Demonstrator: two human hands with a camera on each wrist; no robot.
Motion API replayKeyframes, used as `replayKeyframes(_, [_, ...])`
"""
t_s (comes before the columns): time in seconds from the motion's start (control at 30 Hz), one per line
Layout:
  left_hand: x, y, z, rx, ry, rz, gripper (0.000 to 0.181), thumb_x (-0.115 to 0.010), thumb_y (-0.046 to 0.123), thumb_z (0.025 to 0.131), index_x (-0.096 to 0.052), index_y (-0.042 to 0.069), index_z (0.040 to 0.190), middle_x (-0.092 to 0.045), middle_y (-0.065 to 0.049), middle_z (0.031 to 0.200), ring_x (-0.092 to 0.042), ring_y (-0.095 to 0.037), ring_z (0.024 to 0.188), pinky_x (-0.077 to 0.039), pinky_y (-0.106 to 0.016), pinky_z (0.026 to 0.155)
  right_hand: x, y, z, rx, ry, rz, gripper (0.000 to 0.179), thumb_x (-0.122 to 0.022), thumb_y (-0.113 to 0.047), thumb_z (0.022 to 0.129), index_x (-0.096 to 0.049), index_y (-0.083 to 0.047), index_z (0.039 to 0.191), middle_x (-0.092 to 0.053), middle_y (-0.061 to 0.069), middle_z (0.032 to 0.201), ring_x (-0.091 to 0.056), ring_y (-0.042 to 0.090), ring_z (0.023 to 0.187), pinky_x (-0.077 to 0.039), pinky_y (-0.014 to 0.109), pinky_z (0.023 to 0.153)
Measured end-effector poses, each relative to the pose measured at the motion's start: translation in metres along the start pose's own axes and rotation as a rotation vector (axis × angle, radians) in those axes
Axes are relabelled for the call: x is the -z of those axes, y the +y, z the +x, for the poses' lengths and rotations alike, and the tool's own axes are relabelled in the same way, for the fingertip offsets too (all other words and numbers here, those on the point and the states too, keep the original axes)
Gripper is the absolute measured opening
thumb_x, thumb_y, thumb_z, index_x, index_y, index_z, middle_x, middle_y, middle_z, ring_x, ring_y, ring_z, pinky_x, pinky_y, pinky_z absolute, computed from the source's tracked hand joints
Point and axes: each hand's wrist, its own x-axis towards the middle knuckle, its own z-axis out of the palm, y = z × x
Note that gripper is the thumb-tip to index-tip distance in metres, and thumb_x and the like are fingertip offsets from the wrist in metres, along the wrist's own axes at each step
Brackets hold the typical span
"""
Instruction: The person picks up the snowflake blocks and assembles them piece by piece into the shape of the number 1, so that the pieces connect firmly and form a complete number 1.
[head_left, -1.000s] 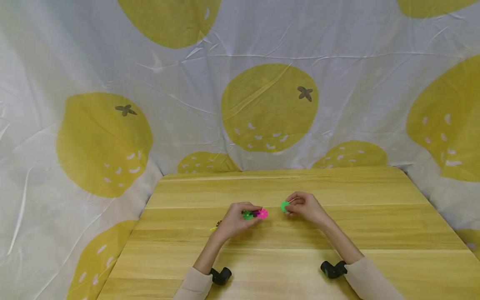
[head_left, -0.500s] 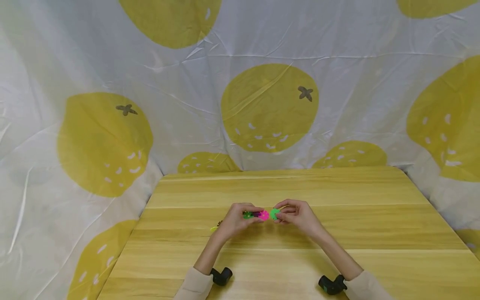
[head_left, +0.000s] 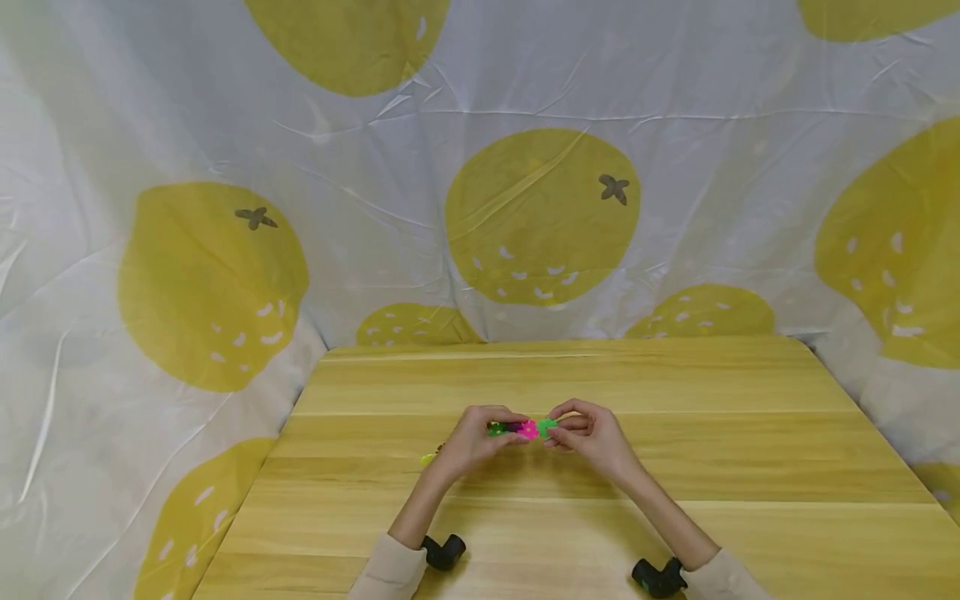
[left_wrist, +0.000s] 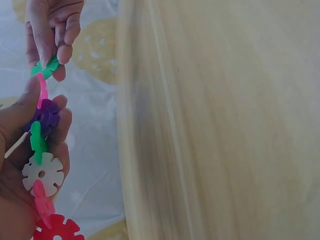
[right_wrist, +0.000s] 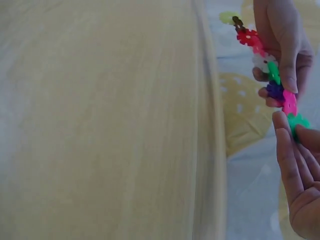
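Observation:
A chain of notched plastic snowflake discs runs through my left hand (head_left: pixel 472 440), whose thumb and fingers pinch it near the pink disc (right_wrist: pixel 289 102) at its end. In the left wrist view the chain shows a purple disc (left_wrist: pixel 47 114), a green one (left_wrist: pixel 38 140), a white one (left_wrist: pixel 51 167) and a red one (left_wrist: pixel 59 226). Its far end, a brown disc (right_wrist: pixel 238 23) and a yellow one (right_wrist: pixel 228 17), trails past the left wrist. My right hand (head_left: pixel 598 437) pinches another green disc (right_wrist: pixel 299 121) between thumb and fingers, its edge right at the pink disc's edge.
Both hands are over a wooden table (head_left: pixel 720 467). Behind it hangs a pale cloth (head_left: pixel 375 250) printed with yellow fruit. A black wrist camera (head_left: pixel 446 553) sits at the left cuff, another black camera (head_left: pixel 657 577) at the right cuff.
The right hand has moved left and slightly nearer with the green disc, closing the gap to the pink disc. The left hand has stayed nearly still, holding the chain.

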Motion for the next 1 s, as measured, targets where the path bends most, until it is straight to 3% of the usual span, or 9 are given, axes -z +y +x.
replayKeyframes(0.23, [0.001, 0.001, -0.002, -0.001, 0.019, 0.013, 0.026, -0.079, 0.014, 0.09, -0.079, 0.004, 0.115, -0.08, -0.005, 0.1, -0.063, -0.007, 0.083, -0.05, -0.019, 0.07, -0.005, 0.004, -0.001, 0.036, 0.001, -0.031, 0.027, -0.067, -0.001, 0.099, -0.066, 0.008, 0.124, -0.075, 0.033, 0.101, -0.076, 0.043, 0.09, -0.062, 0.049, 0.079])
replayKeyframes(0.67, [-0.002, 0.01, -0.002, 0.029, 0.023, -0.024, 0.02, -0.079, 0.013, 0.091, -0.081, 0.004, 0.108, -0.08, -0.006, 0.097, -0.07, -0.012, 0.086, -0.053, -0.02, 0.073, -0.008, 0.003, -0.002, 0.077, -0.011, -0.034, 0.022, -0.067, 0.0, 0.098, -0.069, 0.008, 0.118, -0.074, 0.034, 0.1, -0.077, 0.041, 0.087, -0.061, 0.051, 0.078])
replayKeyframes(0.83, [0.0, 0.008, -0.001, 0.045, 0.02, -0.015, 0.023, -0.079, 0.016, 0.091, -0.08, 0.004, 0.111, -0.08, -0.006, 0.1, -0.07, -0.012, 0.086, -0.054, -0.021, 0.073, -0.002, 0.001, -0.003, 0.084, -0.021, -0.093, 0.025, -0.067, -0.004, 0.099, -0.07, 0.001, 0.123, -0.077, 0.026, 0.105, -0.077, 0.041, 0.092, -0.063, 0.046, 0.083])
replayKeyframes(1.0, [0.002, 0.008, 0.0, 0.049, 0.037, 0.005, 0.023, -0.08, 0.016, 0.09, -0.081, 0.005, 0.11, -0.08, -0.006, 0.099, -0.065, -0.007, 0.081, -0.051, -0.02, 0.068, 0.0, 0.002, -0.005, 0.097, 0.032, -0.17, 0.024, -0.069, -0.011, 0.1, -0.072, -0.006, 0.123, -0.078, 0.018, 0.107, -0.078, 0.036, 0.09, -0.064, 0.043, 0.079])
